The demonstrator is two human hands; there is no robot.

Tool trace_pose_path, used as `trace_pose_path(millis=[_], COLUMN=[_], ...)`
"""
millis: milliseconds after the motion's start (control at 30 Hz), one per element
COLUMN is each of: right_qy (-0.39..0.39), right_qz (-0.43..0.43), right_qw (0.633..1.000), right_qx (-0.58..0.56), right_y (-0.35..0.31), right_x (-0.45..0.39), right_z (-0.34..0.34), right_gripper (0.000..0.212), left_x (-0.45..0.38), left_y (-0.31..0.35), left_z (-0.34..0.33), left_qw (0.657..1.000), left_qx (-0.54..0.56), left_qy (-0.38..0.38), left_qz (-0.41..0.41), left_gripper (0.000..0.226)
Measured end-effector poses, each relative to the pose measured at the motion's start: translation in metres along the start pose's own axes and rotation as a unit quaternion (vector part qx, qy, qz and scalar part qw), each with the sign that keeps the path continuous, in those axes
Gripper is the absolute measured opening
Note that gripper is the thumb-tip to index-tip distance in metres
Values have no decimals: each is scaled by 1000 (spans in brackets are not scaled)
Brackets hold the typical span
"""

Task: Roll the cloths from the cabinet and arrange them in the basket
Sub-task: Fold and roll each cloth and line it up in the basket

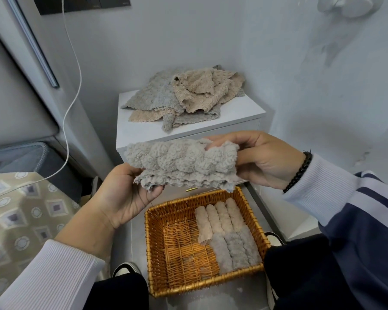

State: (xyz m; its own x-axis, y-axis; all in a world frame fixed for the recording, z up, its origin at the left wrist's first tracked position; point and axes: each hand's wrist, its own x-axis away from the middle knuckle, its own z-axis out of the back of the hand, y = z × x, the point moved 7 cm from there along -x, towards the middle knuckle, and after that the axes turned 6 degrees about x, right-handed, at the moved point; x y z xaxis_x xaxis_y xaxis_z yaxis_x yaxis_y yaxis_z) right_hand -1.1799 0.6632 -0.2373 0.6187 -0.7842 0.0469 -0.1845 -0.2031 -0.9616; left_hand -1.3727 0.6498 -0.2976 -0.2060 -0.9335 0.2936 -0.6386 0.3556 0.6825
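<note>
- Grey cloth, half-rolled, held mid-air above basket; left hand & right hand fingers pinch its ends.
- Loose grip → roll unwinds.
- Free slots at 9 o'clock; sloppy drop could knock placed rolls.

Fluffy matt cloth; glossy woven wicker basket; apparently smooth white cabinet.

White ribbed cuff on left sleeve. Right sleeve navy with white stripes, white ribbed cuff. Black bead bracelet at right wrist. Dark trousers.
</note>
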Motion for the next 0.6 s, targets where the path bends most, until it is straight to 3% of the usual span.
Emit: trace_pose_path(millis=[200, 300, 400, 467, 533, 600], right_qy=[-21, -14, -16, -7, 2, -11], right_qz=[-14, -36, -49, -48, -56, -77], right_qw=[996, 977, 921, 874, 848, 824], right_qx=[82, 212, 386, 483, 527, 561], right_y=[16, 26, 36, 46, 55, 66], right_x=[-12, -17, -19, -23, -27, -32], right_z=[-4, -4, -7, -6, -4, -4], right_gripper=[59, 40, 21, 41, 31, 29], left_x=[-1, -3, -6, -6, -6, -5], left_y=[5, 1, -11, -18, -23, -24], left_z=[18, 31, 39, 39, 43, 48], left_qw=[999, 994, 984, 970, 952, 948], left_qx=[-36, -89, -160, -234, -299, -311], left_qy=[37, 60, 67, 48, 37, 38], left_qz=[17, 23, 35, 42, 50, 45], left_gripper=[40, 39, 44, 50, 69, 74])
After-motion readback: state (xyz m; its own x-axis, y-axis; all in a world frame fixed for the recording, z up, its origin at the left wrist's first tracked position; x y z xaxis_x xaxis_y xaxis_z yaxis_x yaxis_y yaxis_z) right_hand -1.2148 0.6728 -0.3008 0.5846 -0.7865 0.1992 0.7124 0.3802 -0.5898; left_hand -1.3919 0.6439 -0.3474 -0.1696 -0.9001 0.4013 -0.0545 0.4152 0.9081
